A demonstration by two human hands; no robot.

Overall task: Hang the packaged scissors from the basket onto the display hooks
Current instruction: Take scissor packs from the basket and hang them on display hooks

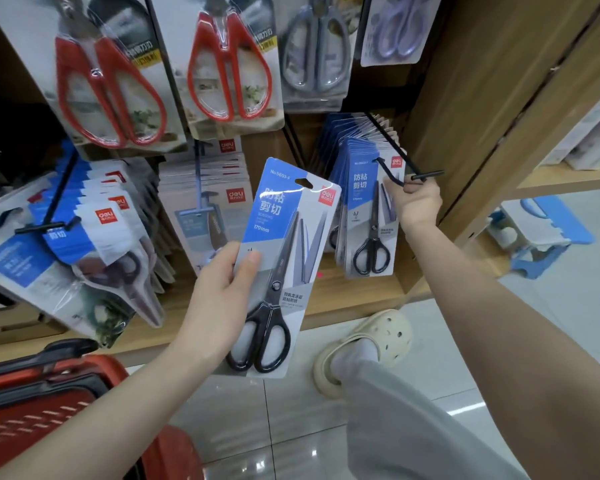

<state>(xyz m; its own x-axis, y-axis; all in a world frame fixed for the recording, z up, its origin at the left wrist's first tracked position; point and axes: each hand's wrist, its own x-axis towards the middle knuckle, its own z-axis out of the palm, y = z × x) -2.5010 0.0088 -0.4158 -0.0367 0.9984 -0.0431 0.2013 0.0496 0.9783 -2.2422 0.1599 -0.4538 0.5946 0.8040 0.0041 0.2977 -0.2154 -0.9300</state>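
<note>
Left grip has one pack of black scissors pinched along its left edge, thumb on the front, the card upright with its hang hole on top and not on any hook. Right grip, up and to the right of that, is curled round the front tip of one black hook. Just left of the right grip, a bunch of matching packs hangs on that hook, too tightly stacked to count. Above the left grip: two red-handled scissor packs, then one grey pack and one lilac pack further right. Below-left of the left grip sits one red basket, can't see what's in it.
</note>
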